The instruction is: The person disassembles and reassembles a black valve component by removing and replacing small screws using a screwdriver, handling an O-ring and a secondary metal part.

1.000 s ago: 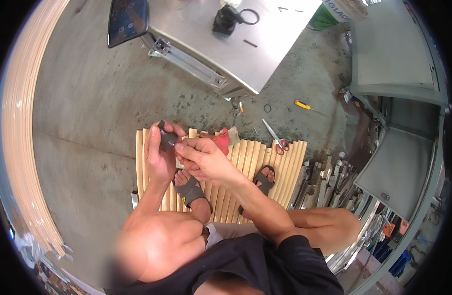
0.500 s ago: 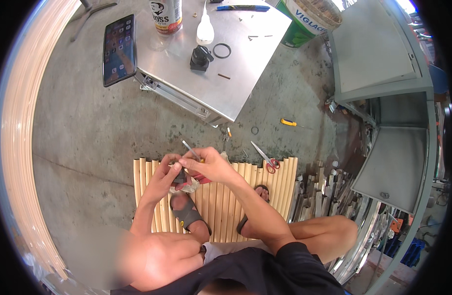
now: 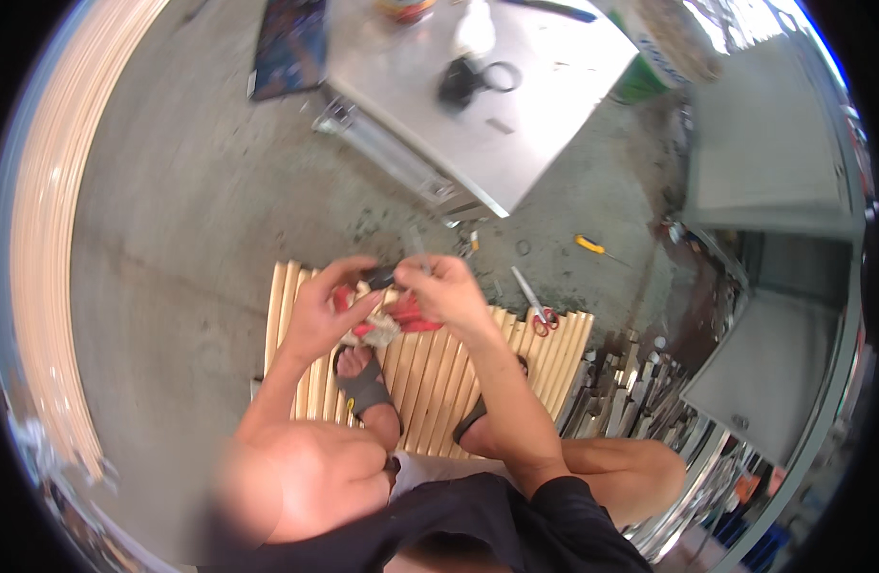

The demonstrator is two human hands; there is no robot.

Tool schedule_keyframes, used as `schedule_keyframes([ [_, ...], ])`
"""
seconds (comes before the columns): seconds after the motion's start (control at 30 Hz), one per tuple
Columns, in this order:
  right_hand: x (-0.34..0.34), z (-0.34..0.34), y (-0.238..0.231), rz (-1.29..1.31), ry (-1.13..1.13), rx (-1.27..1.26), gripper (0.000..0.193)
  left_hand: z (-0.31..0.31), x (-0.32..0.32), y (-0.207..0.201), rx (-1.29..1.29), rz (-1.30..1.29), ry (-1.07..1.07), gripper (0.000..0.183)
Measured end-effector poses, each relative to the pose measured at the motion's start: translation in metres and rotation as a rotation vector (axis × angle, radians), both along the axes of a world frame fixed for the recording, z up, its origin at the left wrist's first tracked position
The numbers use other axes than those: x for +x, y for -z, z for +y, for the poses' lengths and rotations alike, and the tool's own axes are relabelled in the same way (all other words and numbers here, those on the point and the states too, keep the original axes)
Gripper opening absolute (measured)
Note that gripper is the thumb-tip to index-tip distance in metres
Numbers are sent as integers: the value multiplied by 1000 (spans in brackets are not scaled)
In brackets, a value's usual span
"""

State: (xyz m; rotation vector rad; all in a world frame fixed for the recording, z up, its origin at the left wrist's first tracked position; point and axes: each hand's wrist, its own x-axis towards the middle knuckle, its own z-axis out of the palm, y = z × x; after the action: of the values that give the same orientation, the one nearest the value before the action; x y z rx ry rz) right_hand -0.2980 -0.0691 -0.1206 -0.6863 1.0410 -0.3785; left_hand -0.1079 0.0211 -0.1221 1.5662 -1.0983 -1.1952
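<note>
My left hand (image 3: 313, 315) is closed around a small black part (image 3: 382, 278) and a crumpled red and beige rag (image 3: 386, 330), with a red end trailing toward the right. My right hand (image 3: 451, 292) pinches a thin pale rod-like tool (image 3: 418, 244) at the right end of the black part. Motion blurs the tool, and its lower end is hidden by my fingers. Both hands hang above a mat of pale wooden slats (image 3: 422, 401), in front of my feet. Red-handled scissors (image 3: 543, 319) lie at the mat's far right edge.
Ahead stands a metal-topped cabinet (image 3: 430, 105) bearing a black fitting (image 3: 459, 81), a black ring (image 3: 503, 76) and a white bottle (image 3: 475, 31). A phone (image 3: 289, 48) juts past its left side. A yellow screwdriver (image 3: 590, 244) lies on the floor; metal offcuts (image 3: 631, 392) fill the right.
The view has shifted, so the cabinet sits higher and farther right. My hands have drawn slightly apart, showing more of the rag and the black part between them.
</note>
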Motion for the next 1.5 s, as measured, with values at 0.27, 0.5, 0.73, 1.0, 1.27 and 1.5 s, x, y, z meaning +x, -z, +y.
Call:
schedule_keyframes([
  [0.27, -6, 7, -7, -124, 3, -86, 20, 4, 0, -32, -127, 31, -25, 42],
  [0.5, -4, 13, -1, 96, -77, -882, 20, 1, 1, -30, 21, 645, -134, 38],
  [0.73, -1, 13, -4, -200, 26, -13, 24, 2, 2, -33, -144, 114, -50, 42],
  [1.0, 6, 27, 19, -233, 27, -212, 23, -1, -1, -38, -321, -119, -25, 42],
  [1.27, 9, 34, 27, -135, 84, -359, 21, -4, -3, -39, -436, -160, -80, 45],
  [1.5, 11, 34, 38, -155, 68, -559, 22, -5, -4, -42, -447, -190, -69, 45],
])
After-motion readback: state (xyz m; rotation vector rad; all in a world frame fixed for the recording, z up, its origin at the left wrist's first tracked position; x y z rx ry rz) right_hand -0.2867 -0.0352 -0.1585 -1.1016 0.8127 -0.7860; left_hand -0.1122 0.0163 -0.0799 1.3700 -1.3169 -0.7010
